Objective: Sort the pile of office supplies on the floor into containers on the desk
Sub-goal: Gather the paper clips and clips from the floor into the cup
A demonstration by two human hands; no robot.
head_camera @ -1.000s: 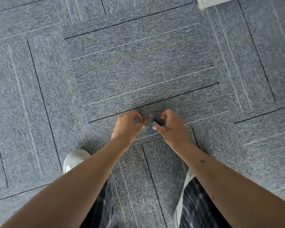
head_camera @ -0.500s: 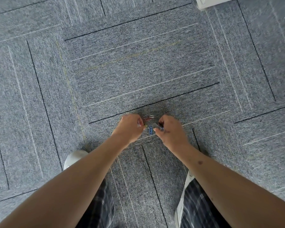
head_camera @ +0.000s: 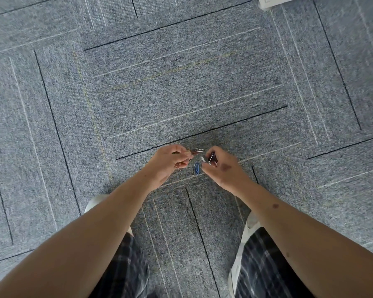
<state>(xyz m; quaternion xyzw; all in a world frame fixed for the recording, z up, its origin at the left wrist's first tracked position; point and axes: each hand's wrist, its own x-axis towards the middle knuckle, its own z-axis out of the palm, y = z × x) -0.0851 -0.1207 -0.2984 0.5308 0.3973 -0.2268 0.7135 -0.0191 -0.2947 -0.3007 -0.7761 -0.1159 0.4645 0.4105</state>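
Two hands meet low over the floor: the left hand curls its fingers around small clips too hidden to count, one copper-coloured clip peeping out below. The right hand pinches one dark clip between thumb and forefinger. One blue paper clip lies on the floor between the hands and one silver paper clip just beyond it, on grey carpet tiles lined in black and white, with one white furniture corner at the top edge.
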